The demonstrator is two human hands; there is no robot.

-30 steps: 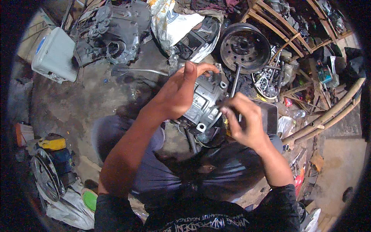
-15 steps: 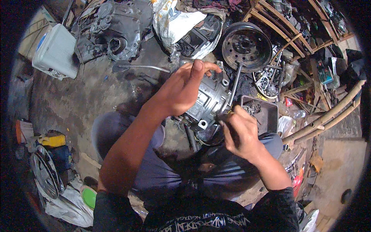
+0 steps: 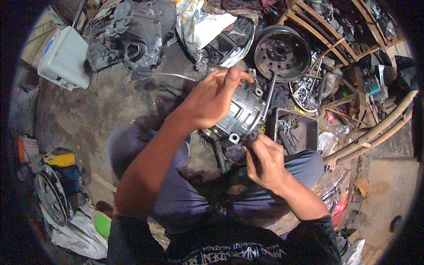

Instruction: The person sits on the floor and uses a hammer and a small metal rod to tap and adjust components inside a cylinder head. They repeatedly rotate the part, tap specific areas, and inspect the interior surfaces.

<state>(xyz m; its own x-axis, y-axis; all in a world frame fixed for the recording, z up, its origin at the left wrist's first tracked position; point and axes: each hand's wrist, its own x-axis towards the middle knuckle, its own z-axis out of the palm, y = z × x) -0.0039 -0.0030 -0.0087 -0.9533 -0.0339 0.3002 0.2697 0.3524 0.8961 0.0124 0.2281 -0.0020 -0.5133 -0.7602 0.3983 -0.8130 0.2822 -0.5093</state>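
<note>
A silver cast-metal housing [image 3: 240,112] with bolt lugs at its corners sits in front of me, above my lap. My left hand [image 3: 216,97] grips its upper left, thumb up and fingers curled over the top. My right hand [image 3: 267,159] is closed in a pinch on a small dark piece [image 3: 252,136] beside the lower-right lug; what exactly it is I cannot make out. A long steel bar [image 3: 270,95] rises along the housing's right side to the black wheel rim [image 3: 282,51].
A grey tray of small parts [image 3: 307,132] is to the right, with bamboo poles [image 3: 375,126] beyond it. A large gearbox casing [image 3: 141,33], a white sack [image 3: 194,22] and a grey plastic container [image 3: 66,57] lie across the top. Wheel covers [image 3: 51,192] are at lower left.
My right hand has moved down and left, toward the housing's lower-right lug. My left hand and the housing have shifted slightly up and right.
</note>
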